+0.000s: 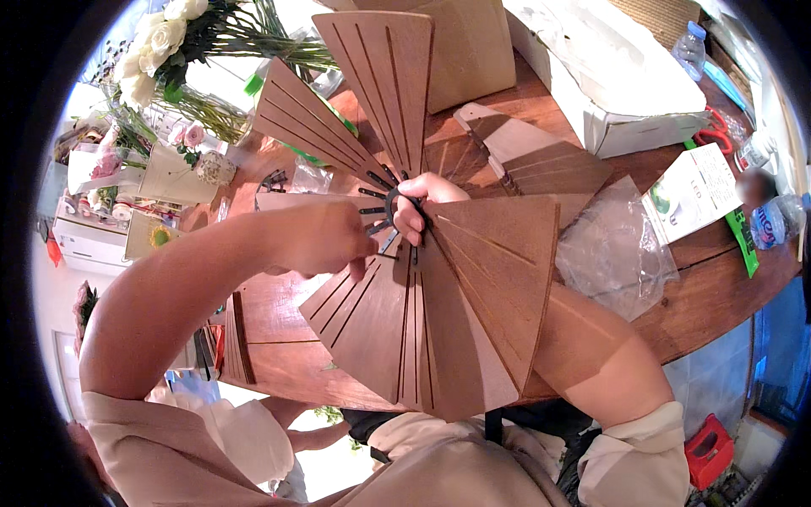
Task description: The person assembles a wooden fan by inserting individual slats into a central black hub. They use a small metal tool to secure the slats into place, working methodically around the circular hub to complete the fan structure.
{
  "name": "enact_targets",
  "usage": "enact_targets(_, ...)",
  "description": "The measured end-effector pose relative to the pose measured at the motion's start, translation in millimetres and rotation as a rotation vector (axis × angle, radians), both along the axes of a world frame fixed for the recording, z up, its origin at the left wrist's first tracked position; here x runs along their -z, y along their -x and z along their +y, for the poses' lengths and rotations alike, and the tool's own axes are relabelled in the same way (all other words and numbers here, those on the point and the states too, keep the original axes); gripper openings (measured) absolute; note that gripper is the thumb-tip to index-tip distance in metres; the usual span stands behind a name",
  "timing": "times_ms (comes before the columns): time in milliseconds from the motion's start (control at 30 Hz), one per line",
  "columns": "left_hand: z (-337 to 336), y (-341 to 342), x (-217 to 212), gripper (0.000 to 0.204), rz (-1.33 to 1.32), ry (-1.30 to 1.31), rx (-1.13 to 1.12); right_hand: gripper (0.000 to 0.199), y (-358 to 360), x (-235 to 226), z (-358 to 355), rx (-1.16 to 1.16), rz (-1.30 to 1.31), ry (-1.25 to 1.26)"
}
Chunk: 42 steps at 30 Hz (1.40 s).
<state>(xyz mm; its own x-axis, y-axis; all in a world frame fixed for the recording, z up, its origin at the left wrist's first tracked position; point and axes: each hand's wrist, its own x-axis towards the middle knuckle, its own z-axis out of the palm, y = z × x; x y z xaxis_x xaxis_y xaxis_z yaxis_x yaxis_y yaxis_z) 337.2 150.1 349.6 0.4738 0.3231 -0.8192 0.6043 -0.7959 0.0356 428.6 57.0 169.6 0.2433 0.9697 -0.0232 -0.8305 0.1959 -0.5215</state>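
Observation:
Slotted brown wooden panels (490,279) spread like a fan or rosette around a small black ring hub (391,209) with short black arms. My right hand (429,196) reaches from behind the panels, its fingers wrapped over the hub's edge. Just left of the hub, my left hand (325,238) is closed, fingertips pointing down at the hub arms. A thin dark piece shows by those fingertips, but what they pinch is hidden. One tall panel (376,76) stands out at the far side, with a narrower panel (312,122) to its left.
The wooden table (693,308) also bears another slotted wooden piece (541,160), a clear plastic bag (612,253), a white carton (693,190), a white tray-like box (642,131), red-handled scissors (716,133) and a cardboard box (473,51). White roses (156,46) stand far left.

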Motion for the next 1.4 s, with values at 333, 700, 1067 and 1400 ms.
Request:
enact_targets(333, 7.1, 15.6, 9.7, 0.03, -0.271, -0.178, 1.166, 0.034, -2.0, 8.6, 4.9, 0.012, 0.078, -0.021)
enact_targets(700, -6.2, 22.1, 19.9, 0.027, -0.25, -0.314, 1.321, 0.033, 2.0, 14.4, 12.4, 0.022, 0.093, -0.087)
enact_targets(1067, 1.2, 19.0, 26.5, 0.019, -0.26, -0.273, 1.127, 0.03, -2.2, 15.0, 13.4, -0.015, 0.086, -0.076)
enact_targets(1400, -4.1, 14.1, 30.4, 0.022, -0.234, -0.049, 0.399, 0.031, -3.3, 19.1, 17.7, 0.009, 0.084, -0.108)
